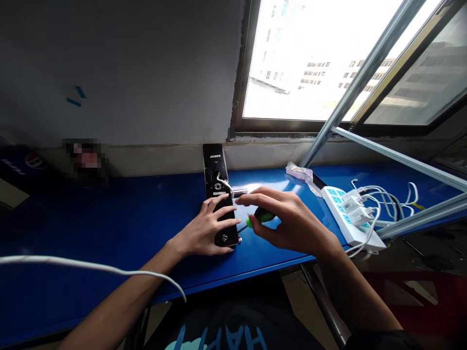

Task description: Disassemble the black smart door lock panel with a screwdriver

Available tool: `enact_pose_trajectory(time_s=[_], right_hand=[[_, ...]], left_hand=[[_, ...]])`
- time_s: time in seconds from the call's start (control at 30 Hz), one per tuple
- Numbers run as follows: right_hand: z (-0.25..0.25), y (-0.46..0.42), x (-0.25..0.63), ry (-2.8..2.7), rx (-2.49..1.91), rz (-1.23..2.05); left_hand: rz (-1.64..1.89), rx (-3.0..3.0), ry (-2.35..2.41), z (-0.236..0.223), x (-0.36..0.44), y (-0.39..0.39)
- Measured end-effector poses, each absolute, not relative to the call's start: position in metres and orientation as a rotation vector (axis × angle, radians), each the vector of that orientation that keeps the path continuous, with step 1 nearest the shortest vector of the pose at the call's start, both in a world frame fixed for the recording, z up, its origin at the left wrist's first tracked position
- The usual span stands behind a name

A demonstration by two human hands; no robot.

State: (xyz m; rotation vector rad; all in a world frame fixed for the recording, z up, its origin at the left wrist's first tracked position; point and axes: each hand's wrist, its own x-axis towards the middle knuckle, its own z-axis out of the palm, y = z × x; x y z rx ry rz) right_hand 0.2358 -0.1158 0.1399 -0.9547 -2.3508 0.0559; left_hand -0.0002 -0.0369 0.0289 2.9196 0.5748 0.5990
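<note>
Plastic packet (299, 171), contents unclear, lies near the right hand (292, 218).

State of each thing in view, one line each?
Black door lock plate: flat on blue bench, white wire looped out
Green-handled screwdriver: handle partly covered
Left hand: spread flat on plate
Right hand: curled over screwdriver, grasp unclear
White power strip: adapters plugged in
Window sash: swung open
</note>
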Motion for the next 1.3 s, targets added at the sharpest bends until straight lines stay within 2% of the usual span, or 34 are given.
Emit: enact_pose_trajectory(time_s=[0.5,0.7,0.87,1.0,1.2,1.3], right_hand=[[0.1376,-0.1102,0.2339,-2.296,-0.976,-0.044],[0.1365,-0.1096,0.2324,-2.318,-0.921,0.060],[0.1357,-0.1083,0.2336,-2.290,-0.957,-0.040],[0.1364,-0.1095,0.2348,-2.314,-0.902,0.090],[0.1379,-0.1092,0.2338,-2.291,-0.930,-0.019],[0.1393,-0.1088,0.2340,-2.303,-0.896,0.080]], left_hand=[[0.578,2.893,0.543,0.0313,-0.0005,-0.0395],[0.596,2.891,0.549,0.0331,0.0003,-0.0410],[0.601,2.904,0.539,0.0309,0.0015,-0.0427],[0.588,2.899,0.540,0.0300,0.0022,-0.0433],[0.610,2.873,0.520,0.0325,0.0020,-0.0443],[0.613,2.864,0.520,0.0342,0.0021,-0.0456]])
